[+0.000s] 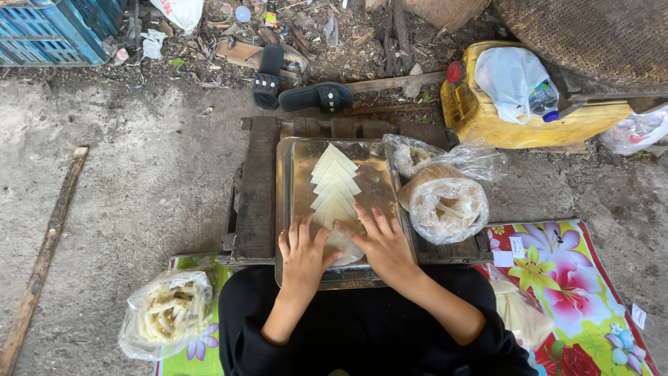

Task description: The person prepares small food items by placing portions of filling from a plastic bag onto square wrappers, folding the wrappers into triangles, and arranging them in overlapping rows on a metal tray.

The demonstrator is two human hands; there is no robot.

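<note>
— Where are our hands?
— Our left hand [303, 254] and right hand [381, 242] lie flat, fingers spread, gripping nothing, on the nearest pale triangular dough sheets [335, 189], centre frame.
— Room to move?
— Bare metal on the rectangular steel tray [376, 182] flanks the row; a clear plastic bag of filling [445, 204] crowds its right edge.

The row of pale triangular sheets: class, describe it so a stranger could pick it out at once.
Find the dark wooden pallet on the concrete ground; a shiny metal tray lies on it. The row of pale triangular sheets runs down the tray's middle, overlapping, to the left hand and right hand. Unlike the bagged foods beside it, it lies bare.
</note>
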